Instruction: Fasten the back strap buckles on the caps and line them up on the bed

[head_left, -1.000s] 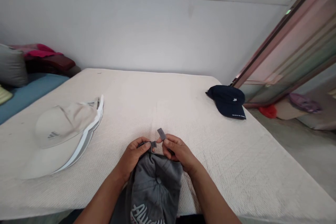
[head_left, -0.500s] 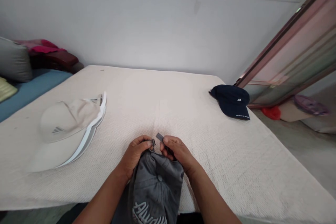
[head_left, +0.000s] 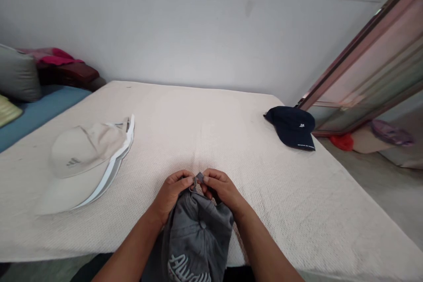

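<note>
In the head view, the strap end [head_left: 200,177] lies just right of the buckle [head_left: 195,181], slanting up and leftward from the right hand [head_left: 222,186], which pinches it; whether the two touch is hard to tell. The left hand [head_left: 172,191] pinches the buckle, with the grey cap [head_left: 196,235] below both grips
</note>
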Demonstrator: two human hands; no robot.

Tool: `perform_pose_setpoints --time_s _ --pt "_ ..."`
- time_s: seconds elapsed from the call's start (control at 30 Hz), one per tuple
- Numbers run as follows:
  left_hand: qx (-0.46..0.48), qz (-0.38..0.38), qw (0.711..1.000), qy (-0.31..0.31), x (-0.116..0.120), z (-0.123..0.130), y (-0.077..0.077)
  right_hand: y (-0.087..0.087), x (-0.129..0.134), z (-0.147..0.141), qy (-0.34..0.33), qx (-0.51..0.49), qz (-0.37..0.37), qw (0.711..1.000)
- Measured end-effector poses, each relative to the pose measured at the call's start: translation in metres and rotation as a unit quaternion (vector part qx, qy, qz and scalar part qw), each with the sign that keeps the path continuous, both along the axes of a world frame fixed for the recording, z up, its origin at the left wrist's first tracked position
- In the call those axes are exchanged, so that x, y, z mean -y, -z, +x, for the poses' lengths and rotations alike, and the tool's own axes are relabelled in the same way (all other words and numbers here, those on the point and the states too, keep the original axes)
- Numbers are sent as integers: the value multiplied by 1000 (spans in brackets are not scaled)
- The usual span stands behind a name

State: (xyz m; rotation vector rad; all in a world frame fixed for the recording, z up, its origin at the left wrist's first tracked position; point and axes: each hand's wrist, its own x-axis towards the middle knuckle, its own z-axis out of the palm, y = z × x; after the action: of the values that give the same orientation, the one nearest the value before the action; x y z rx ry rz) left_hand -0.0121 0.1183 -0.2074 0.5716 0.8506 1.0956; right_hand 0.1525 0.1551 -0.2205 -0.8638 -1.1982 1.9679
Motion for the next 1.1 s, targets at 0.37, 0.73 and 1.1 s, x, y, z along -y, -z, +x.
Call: perform_pose_setpoints --time_s 0.37,0.73,1.1 --pt "-59 6 998 -9 -1 -1 4 -1 0 1 -21 -9 -18 1000" --pt "-58 16 998 10 1 1 3 1 3 -4 -9 -32 4 999" --pt "-126 11 992 -10 2 0 7 3 2 -7 14 -22 30 999"
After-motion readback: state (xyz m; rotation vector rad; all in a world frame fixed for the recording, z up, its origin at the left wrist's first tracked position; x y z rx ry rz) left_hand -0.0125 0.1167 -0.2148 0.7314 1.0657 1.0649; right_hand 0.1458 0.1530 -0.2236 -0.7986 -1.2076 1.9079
